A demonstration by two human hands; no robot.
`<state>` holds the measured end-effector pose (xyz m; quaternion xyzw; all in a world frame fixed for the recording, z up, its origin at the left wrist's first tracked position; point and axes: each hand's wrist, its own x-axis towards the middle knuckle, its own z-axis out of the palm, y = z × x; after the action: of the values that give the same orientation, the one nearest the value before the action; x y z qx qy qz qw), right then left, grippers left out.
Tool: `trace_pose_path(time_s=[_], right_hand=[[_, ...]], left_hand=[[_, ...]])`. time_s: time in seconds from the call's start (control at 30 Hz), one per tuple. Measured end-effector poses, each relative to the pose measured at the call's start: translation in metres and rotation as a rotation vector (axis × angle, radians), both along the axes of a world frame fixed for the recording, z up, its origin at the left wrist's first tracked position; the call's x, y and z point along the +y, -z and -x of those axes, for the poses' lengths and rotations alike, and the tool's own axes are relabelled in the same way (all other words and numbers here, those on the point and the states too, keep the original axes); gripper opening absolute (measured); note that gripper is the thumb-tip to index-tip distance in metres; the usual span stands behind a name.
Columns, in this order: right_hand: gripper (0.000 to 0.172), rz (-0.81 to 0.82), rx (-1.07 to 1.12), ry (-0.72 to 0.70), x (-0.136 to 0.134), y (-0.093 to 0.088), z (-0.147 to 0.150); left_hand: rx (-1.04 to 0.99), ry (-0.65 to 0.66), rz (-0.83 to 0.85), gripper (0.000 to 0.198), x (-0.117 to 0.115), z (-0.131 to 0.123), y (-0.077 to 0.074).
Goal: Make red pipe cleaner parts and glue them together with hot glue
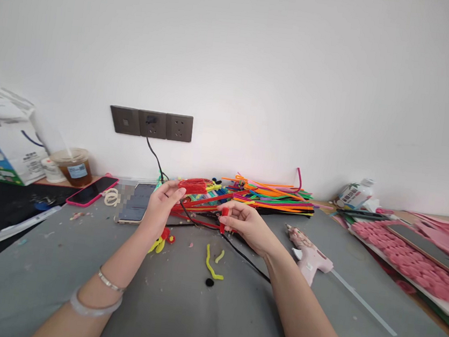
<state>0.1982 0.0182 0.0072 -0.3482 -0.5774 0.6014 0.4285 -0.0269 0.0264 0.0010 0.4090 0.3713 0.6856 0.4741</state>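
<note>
Raised over the table, my left hand (pixel 163 205) pinches a flat red piece of pipe-cleaner work (pixel 195 187); yellow tufts show at its right end. Between the thumb and fingers of my right hand (pixel 244 224) is a short red pipe cleaner piece (pixel 224 221), held upright and apart from the left hand's piece. A small red and yellow pipe-cleaner shape (pixel 163 240) lies below my left hand. Nearer me are a bent yellow pipe cleaner (pixel 211 263), a shorter yellow one (pixel 220 256) and a black pompom (pixel 210 282).
Behind my hands lies a heap of coloured pipe cleaners (pixel 273 198). A pink glue gun (pixel 311 258) with a protruding glue stick rests at right, its black cord (pixel 246 258) crossing the table. At left are phones (pixel 92 191), a drink cup (pixel 74 167) and a bag (pixel 9 138).
</note>
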Motion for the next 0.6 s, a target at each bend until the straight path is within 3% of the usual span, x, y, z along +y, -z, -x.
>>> trace_pose_path(time_s=[0.13, 0.33, 0.6], right_hand=[[0.029, 0.047, 0.059, 0.018, -0.0008, -0.0015, 0.0006], [0.036, 0.02, 0.095, 0.155, 0.0008, -0.0036, -0.0003], [0.038, 0.026, -0.007, 0.159, 0.0049, 0.0002, -0.0035]], left_hand=[[0.022, 0.025, 0.006, 0.033, -0.0026, -0.0024, -0.0015], [0.042, 0.051, 0.034, 0.034, -0.0066, -0.0066, -0.0049], [0.066, 0.066, 0.036, 0.03, -0.0058, -0.0072, -0.0029]])
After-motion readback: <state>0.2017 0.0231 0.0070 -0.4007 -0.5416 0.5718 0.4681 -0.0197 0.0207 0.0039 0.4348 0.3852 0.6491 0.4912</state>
